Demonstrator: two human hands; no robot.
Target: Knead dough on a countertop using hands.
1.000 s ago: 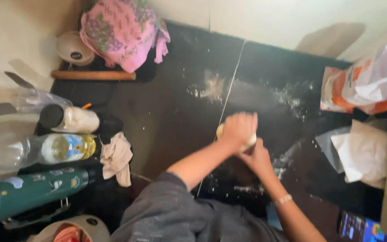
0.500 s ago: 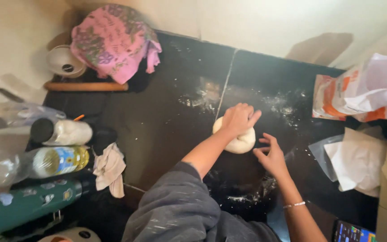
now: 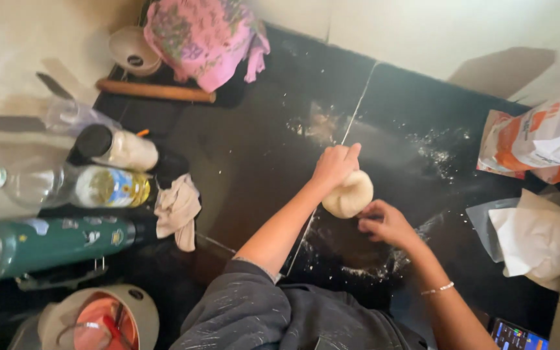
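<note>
left hand [image 3: 336, 165] went from flat palm on the dough ball [image 3: 348, 194] to a closed fist pressing its top, right hand [image 3: 387, 223] slid in, fingers curled against its side, dough staying mid black counter [image 3: 254, 149], kneading ongoing.

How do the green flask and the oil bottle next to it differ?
The green flask is opaque with a metal end; the oil bottle is clear plastic with a yellow cap. The flask looks longer and lies nearer the person. Both appear to lie lengthwise, side by side, left of the dough.
</note>
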